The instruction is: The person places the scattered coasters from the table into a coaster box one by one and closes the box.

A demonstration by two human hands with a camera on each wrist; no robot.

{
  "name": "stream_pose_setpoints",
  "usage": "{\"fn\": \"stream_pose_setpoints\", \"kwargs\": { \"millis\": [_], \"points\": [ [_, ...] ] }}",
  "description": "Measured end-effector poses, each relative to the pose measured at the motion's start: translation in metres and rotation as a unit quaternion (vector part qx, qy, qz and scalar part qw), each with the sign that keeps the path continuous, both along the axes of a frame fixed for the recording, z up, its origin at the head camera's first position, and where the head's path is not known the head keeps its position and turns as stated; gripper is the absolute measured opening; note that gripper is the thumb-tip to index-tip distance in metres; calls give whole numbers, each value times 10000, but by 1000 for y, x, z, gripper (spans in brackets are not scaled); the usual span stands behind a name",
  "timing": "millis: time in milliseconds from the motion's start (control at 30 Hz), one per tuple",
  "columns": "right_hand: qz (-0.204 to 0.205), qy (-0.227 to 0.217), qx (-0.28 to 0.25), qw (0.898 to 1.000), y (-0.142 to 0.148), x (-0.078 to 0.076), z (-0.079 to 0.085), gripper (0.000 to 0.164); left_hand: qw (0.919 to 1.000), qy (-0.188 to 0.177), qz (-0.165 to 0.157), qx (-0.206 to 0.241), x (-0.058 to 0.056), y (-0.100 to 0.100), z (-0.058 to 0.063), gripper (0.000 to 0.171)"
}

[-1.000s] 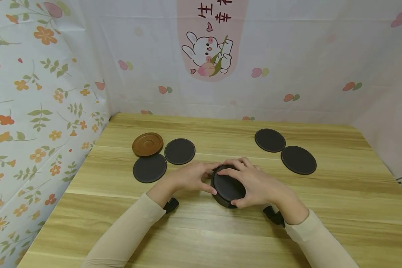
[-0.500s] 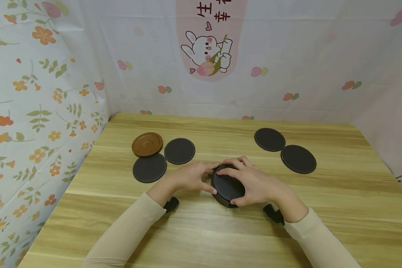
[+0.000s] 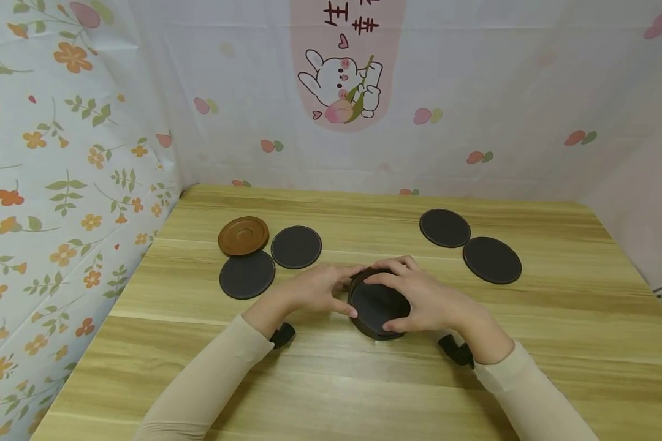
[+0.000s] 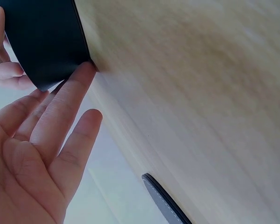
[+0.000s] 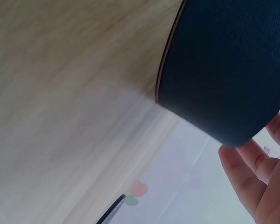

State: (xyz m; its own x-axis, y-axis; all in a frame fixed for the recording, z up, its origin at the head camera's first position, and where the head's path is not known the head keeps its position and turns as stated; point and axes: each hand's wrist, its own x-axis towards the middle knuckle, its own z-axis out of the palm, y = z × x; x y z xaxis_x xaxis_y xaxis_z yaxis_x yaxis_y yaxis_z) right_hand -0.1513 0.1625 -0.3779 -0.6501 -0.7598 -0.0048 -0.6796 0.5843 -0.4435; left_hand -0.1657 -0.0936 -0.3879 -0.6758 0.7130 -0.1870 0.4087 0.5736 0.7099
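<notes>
A round black coaster holder stands on the table in front of me, with a dark coaster down inside its rim. My left hand steadies the holder from the left, thumb at the near side and fingers round the far side; in the left wrist view a finger presses near its base. Over the right part of the holder arches my right hand, with loosely bent fingers and the thumb tip at the near inner rim. In the right wrist view its fingertips are right at the top edge of the holder's wall.
At the back left, a brown wooden round dish overlaps a black coaster, beside another coaster. Two more black coasters, one farther back and one nearer, lie at the back right. A printed cloth hangs behind the table.
The coaster, which sat level with the top of the holder under my right hand, has dropped inside the rim. My right hand has shifted slightly right; my left hand has stayed put.
</notes>
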Motion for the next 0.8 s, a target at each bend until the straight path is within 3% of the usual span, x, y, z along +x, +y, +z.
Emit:
{"fn": "stream_pose_setpoints", "kwargs": {
  "millis": [500, 800],
  "points": [
    [-285, 216, -74, 9993, 25, -3, 0, 68, 9999, 87, 34, -146, 1, 0, 1, 90],
    [-738, 329, -240, 9964, 55, -2, 2, 64, 9994, 263, 15, -214, 2, 0, 0, 92]
  ]
}}
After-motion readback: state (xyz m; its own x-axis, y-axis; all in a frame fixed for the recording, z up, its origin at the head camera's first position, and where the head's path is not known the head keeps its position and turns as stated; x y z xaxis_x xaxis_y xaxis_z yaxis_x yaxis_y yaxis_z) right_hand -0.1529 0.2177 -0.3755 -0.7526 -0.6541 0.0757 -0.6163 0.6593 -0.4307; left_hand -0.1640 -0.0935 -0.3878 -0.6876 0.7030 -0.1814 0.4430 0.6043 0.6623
